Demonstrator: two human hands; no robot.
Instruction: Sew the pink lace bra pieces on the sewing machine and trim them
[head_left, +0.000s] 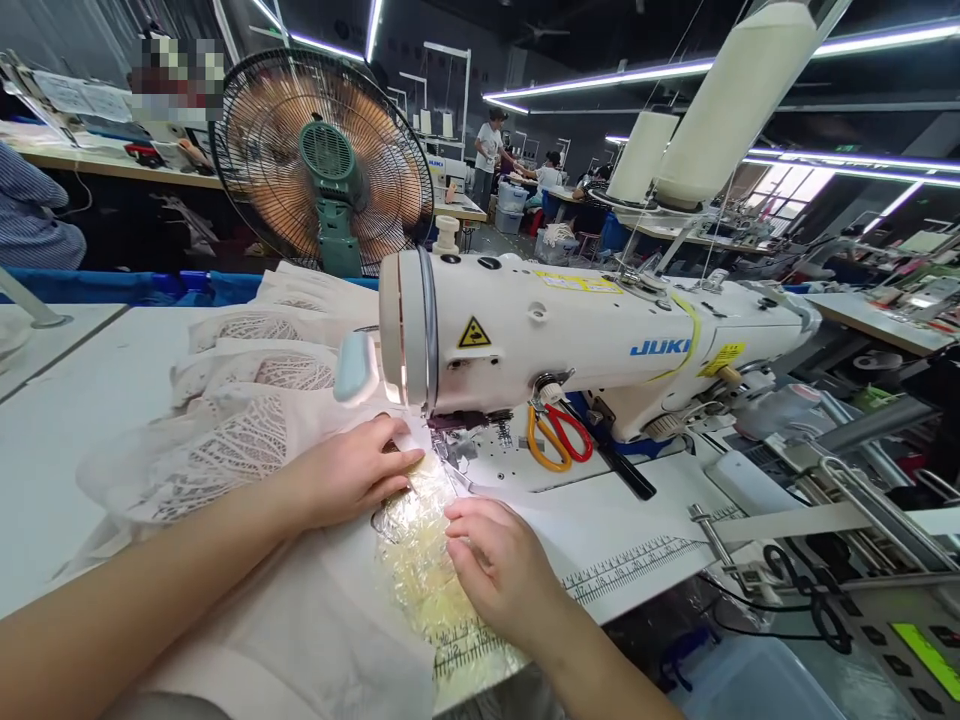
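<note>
**Both hands flat at the needle**

Big white sewing machine [570,340] sits across the counter [67,420], a fan [322,160] behind it. Pale lace-trimmed fabric [247,430] spreads left of the needle area. Left hand [352,470] presses the fabric down, fingers extended, grip open. Right hand [499,565] lies flat on the shiny clear strip [420,560], holding nothing. Orange-and-red scissors [559,435] rest under the machine arm.

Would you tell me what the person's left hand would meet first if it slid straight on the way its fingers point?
Probably the presser foot and needle area under the sewing machine head. The left hand lies flat on the pale fabric, fingertips pointing right towards it; depth is hard to judge.
</note>
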